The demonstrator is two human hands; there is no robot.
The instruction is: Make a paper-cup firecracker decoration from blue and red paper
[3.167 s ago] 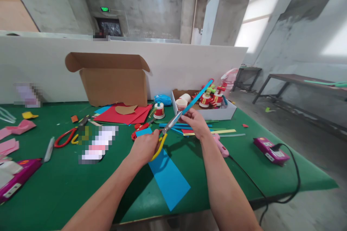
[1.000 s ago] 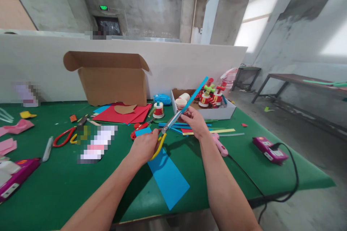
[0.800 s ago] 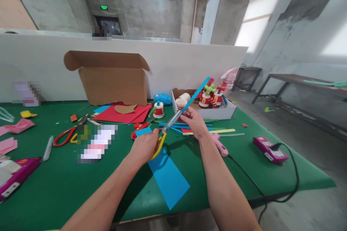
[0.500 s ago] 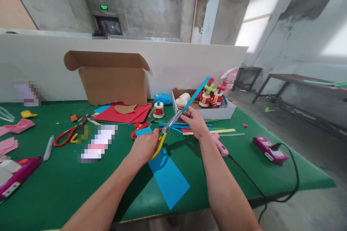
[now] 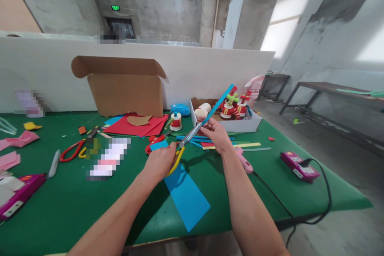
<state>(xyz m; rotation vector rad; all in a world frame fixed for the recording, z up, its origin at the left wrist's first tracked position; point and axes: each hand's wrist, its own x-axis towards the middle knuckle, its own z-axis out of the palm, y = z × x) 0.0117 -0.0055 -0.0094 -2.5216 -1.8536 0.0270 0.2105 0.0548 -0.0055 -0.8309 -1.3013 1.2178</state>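
My left hand (image 5: 161, 160) is closed round the yellow handles of a pair of scissors (image 5: 191, 134), whose blades point up and to the right. A narrow blue paper strip (image 5: 220, 102) slants up from the blades. My right hand (image 5: 216, 134) pinches the strip's lower end beside the blade tips. Below my left hand a wider piece of blue paper (image 5: 189, 200) lies on the green table, partly covered by that hand. Several more blue strips (image 5: 196, 139) lie behind the scissors, near a red-handled tool (image 5: 156, 139).
A white box (image 5: 249, 125) holds paper cups and decorated cup figures. Another cup figure (image 5: 176, 122) stands left of it. A pink glue gun (image 5: 244, 162) trails a cord rightward, near a purple power strip (image 5: 300, 167). Red sheets (image 5: 135, 126) lie before a cardboard box (image 5: 126, 92).
The blue strip and scissor blades have shifted very slightly. Both hands keep their grip and place.
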